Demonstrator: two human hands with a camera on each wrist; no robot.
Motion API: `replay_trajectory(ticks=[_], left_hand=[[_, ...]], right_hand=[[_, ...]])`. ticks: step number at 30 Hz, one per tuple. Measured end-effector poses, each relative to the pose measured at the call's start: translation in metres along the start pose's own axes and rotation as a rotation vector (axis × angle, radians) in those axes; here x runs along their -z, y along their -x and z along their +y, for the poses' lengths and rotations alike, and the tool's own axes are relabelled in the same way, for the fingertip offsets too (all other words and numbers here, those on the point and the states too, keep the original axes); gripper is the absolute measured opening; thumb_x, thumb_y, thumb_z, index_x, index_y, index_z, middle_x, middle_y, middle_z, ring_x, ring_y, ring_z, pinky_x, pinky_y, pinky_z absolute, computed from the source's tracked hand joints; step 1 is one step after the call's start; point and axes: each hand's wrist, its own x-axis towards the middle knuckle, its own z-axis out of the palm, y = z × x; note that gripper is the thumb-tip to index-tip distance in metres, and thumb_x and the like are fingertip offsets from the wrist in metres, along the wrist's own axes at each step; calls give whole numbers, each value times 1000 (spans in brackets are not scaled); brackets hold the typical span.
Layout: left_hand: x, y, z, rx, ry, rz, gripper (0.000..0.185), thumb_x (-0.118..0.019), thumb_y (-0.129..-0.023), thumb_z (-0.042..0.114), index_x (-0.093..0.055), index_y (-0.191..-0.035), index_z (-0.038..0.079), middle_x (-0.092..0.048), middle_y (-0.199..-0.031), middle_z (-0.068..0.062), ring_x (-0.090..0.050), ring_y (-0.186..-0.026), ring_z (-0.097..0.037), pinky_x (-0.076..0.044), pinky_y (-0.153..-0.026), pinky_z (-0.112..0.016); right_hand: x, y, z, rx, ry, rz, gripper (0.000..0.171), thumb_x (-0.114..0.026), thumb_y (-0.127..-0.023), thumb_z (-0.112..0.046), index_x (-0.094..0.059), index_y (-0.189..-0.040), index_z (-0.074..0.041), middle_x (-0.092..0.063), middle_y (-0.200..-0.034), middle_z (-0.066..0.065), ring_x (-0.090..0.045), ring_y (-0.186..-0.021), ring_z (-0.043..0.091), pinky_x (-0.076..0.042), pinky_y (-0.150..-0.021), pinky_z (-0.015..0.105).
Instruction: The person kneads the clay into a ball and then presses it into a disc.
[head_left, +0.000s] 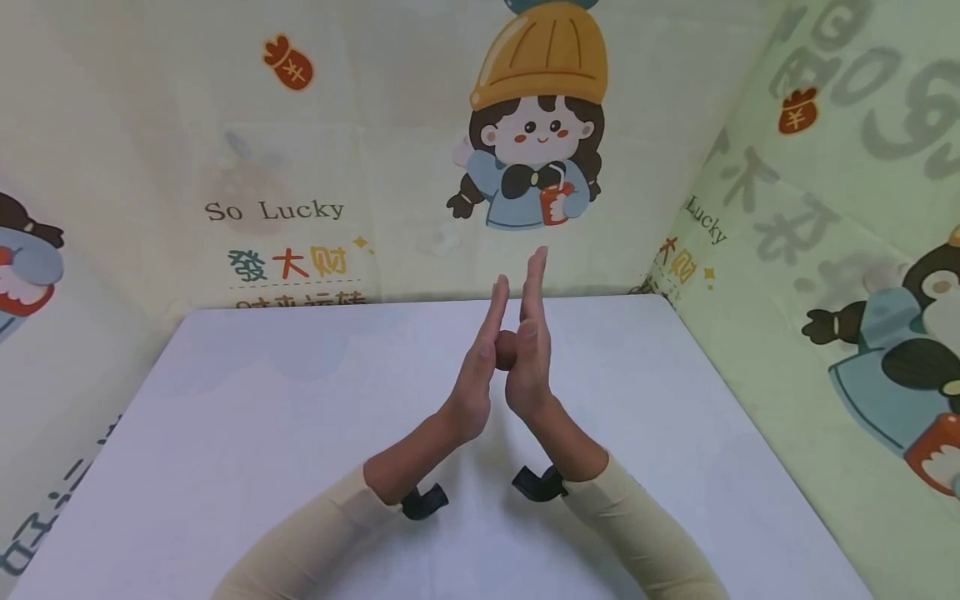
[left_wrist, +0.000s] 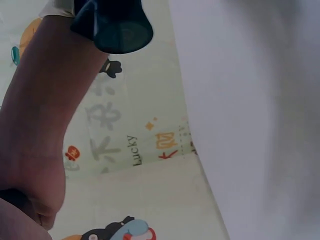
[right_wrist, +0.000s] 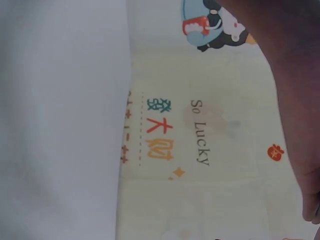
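Observation:
A small, round brown ball [head_left: 506, 350] sits between two facing palms in the head view, raised over the white table. My left hand [head_left: 477, 367] presses it from the left, fingers straight and pointing up and away. From the other side my right hand [head_left: 531, 358] presses against it, its fingers also straight and reaching a little higher. The thumbs lie along the near side, and the heels of the hands are close together. In the left wrist view, a bare forearm [left_wrist: 40, 100] and part of a hand fill the left side. The right wrist view catches an arm [right_wrist: 295, 75] along its right edge.
The white table [head_left: 300, 400] spreads beneath both arms. Behind it hangs a pale printed cloth [head_left: 405, 150] with cartoon figures and lettering, continuing along both sides. Dark curved wrist mounts [head_left: 426, 502] stick out under the beige sleeves [head_left: 322, 533].

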Motion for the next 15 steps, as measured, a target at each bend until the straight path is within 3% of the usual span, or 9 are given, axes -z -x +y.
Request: replay_trajectory(ticks=[1,3,4,6,7,11,13,14,15], left_hand=[[-1,0,1,-1,1,2,78,-14,-112,56,-1,-168,3,3,-177,-5,1,-161,-20,-2,-127,-50],[-1,-1,4,-1,0,7,79,-14,-111,56,0,-168,3,4,-177,-5,4,-161,-19,1,-127,-50],[-1,-1,6,-2,1,10,79,-14,-111,56,0,-168,3,5,-177,-6,5,-161,-18,2,-126,-49],[-2,-2,8,-3,2,17,78,-14,-111,56,0,-168,3,5,-177,-6,7,-161,-17,3,-126,-49],[-1,-2,10,-7,4,21,78,-13,-112,56,0,-168,2,5,-177,-6,7,-161,-17,3,-126,-49],[0,-4,14,-26,15,50,78,-14,-112,55,-1,-167,2,4,-177,-5,5,-161,-18,-5,-126,-50],[0,-4,14,-35,14,67,78,-14,-112,55,-3,-168,2,3,-177,-5,4,-161,-19,-9,-125,-51],[0,-5,14,-38,14,74,78,-14,-112,55,-3,-168,2,2,-177,-5,4,-161,-19,-12,-124,-51],[0,-5,14,-41,15,81,78,-14,-112,55,-3,-168,3,2,-177,-4,3,-161,-19,-13,-124,-51]], right_hand=[[0,1,1,-5,-8,-4,89,-24,-110,-62,2,-166,1,5,-176,7,-32,-152,19,-8,-127,45],[1,3,2,-19,-27,-10,89,-25,-109,-63,3,-167,-2,-34,-168,10,-63,-111,12,-34,-115,34],[1,4,3,-23,-35,-13,88,-25,-109,-63,2,-167,-2,-55,-151,11,-65,-86,11,-44,-102,29],[2,6,5,-21,-51,-21,89,-26,-109,-63,4,-167,-2,-59,-143,15,-48,-54,13,-43,-100,28],[2,6,6,-17,-53,-20,89,-26,-109,-63,3,-167,-2,-68,-118,16,-46,-50,14,-43,-100,28],[0,9,8,0,-63,-34,89,-25,-110,-62,2,-166,1,-64,-128,16,-44,-54,15,-29,-118,37],[-2,11,9,-6,-80,-40,88,-25,-110,-62,2,-167,-1,-67,-80,7,-41,-51,14,-45,-93,29],[-3,12,9,-6,-93,-50,88,-25,-110,-63,3,-167,-1,-65,-77,5,-39,-49,14,-46,-77,27],[-4,13,10,-9,-105,-51,89,-25,-110,-63,3,-167,-1,-52,-59,2,-36,-46,13,-42,-63,26]])
